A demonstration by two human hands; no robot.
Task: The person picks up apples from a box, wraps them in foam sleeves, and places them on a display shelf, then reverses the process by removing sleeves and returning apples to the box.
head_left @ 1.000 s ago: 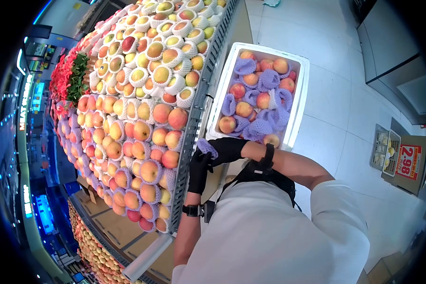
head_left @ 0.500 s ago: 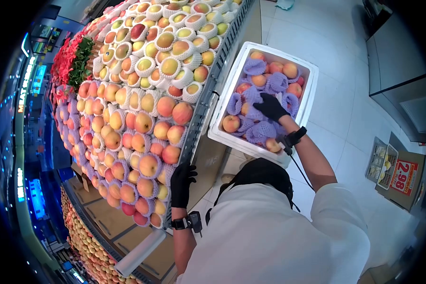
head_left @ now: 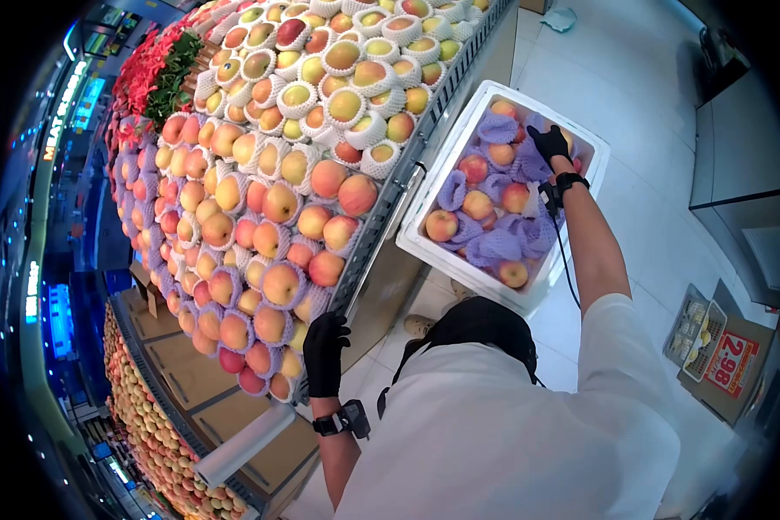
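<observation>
One hand [head_left: 549, 141] in crate [head_left: 529, 299] — fruit-deep

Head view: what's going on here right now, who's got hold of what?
A person in black gloves stands at a sloped fruit display. The right hand reaches into the far end of a white foam box of apples in purple foam nets; whether it grips one cannot be told. The left hand rests on the display's metal edge rail, holding nothing. A price sign reading 2.98 sits on the floor at right.
</observation>
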